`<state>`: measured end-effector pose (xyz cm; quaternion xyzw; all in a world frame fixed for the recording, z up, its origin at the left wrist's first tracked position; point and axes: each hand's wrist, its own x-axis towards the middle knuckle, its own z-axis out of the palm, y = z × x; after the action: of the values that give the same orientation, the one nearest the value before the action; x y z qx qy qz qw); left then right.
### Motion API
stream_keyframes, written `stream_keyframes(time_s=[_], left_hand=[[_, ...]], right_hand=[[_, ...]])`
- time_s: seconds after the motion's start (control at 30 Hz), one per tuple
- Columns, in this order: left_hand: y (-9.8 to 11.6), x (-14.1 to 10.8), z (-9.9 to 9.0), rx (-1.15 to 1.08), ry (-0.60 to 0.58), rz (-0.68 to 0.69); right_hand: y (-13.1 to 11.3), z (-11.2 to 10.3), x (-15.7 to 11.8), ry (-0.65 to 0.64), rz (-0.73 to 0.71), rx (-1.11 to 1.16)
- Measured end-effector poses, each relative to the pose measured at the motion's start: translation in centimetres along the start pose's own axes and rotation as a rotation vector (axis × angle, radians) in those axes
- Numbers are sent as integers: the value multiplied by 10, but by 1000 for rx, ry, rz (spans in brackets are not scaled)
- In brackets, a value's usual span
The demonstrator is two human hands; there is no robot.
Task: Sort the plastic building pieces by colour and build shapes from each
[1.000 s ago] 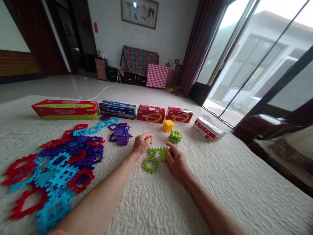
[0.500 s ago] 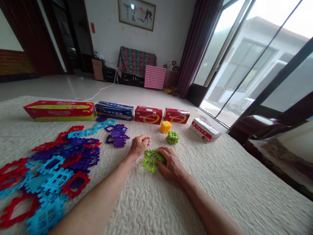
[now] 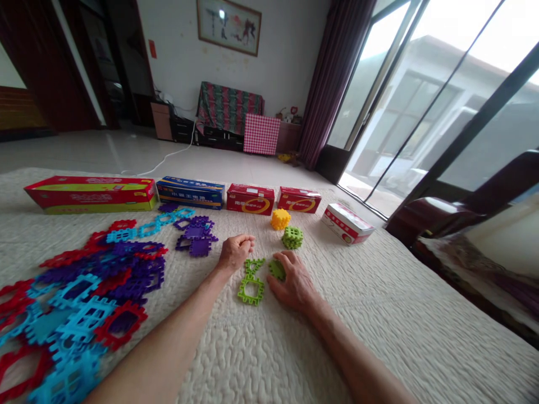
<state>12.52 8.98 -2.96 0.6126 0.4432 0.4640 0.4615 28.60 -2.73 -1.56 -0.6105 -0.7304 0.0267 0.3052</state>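
Observation:
My left hand (image 3: 236,251) rests on the quilt with its fingers curled closed; whatever may be inside is hidden. Under the fingers and thumb of my right hand (image 3: 291,280) is a solid green interlocking plate (image 3: 277,270), partly covered. Between the hands lie two other green pieces: one with a diagonal bar (image 3: 254,266) and, nearer me, a square with a large opening (image 3: 240,290). Beyond my right hand stand an assembled green cube (image 3: 292,238) and a yellow cube (image 3: 280,219).
Purple pieces (image 3: 199,246) lie left of my left hand. A heap of red, blue and purple pieces (image 3: 88,314) spreads over the left side. Red-green (image 3: 96,196), blue (image 3: 191,193), red (image 3: 250,201) (image 3: 300,200) and white-red boxes (image 3: 347,224) line the far part of the quilt.
The solid green plate under my right hand has come apart from the other green pieces, leaving a gap. The open square has shifted toward me. The whole view has swung slightly.

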Motion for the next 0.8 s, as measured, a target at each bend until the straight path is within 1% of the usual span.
stream_keyframes(time_s=[0.1,0.13,0.2,0.3,0.37,0.47,0.5,0.6,0.7,0.8], left_hand=[[0,0,0,-10,0,-2],[0,0,0,-13,0,-4],[0,0,0,-16,1,-4],[0,1,0,-21,3,1],[-2,2,1,-25,2,10],[-6,3,1,-33,-3,17],[-7,4,1,-37,-3,17],[-10,5,2,-50,-5,15],[-11,5,2,-53,-11,5],[-12,5,2,-36,-10,13]], right_hand=[[8,-11,1,-145,-105,41],[12,-13,1,-176,-121,60],[17,-15,0,-188,-133,84],[17,-14,0,-115,-147,101],[14,-16,6,-19,-180,130],[13,-25,27,190,-185,147],[15,-29,36,251,-163,137],[31,-37,62,370,-65,108],[52,-38,76,396,8,104],[67,-35,77,348,8,69]])
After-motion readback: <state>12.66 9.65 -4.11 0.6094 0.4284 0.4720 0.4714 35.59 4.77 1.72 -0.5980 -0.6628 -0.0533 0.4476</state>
